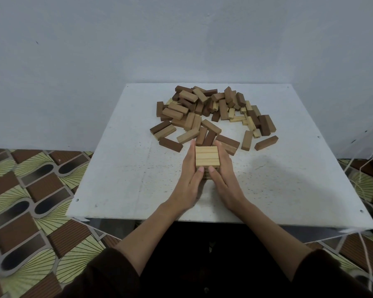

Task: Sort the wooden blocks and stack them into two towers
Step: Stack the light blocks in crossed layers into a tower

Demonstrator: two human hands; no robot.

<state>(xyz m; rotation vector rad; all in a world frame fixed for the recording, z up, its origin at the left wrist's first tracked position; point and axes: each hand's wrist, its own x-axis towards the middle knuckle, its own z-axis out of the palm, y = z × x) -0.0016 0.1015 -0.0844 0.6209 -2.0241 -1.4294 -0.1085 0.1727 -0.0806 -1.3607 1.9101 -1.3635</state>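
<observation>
A short tower of pale wooden blocks point(207, 157) stands near the middle of the white table point(121, 173), its top layer three blocks side by side. My left hand point(188, 177) presses flat against the tower's left side. My right hand point(223, 175) presses against its right side. The fingers of both hands lie straight along the sides, and the thumbs touch the near face. Behind the tower lies a loose heap of wooden blocks point(211, 110) in pale, mid-brown and dark brown. The tower's lower layers are mostly hidden by my hands.
Stray blocks lie just behind the tower, one dark block point(170, 144) to its left and a mid-brown one point(266, 143) to its right. A plain wall rises right behind the table. Patterned floor point(30, 190) surrounds the table, with thin cords point(362, 186) on the right.
</observation>
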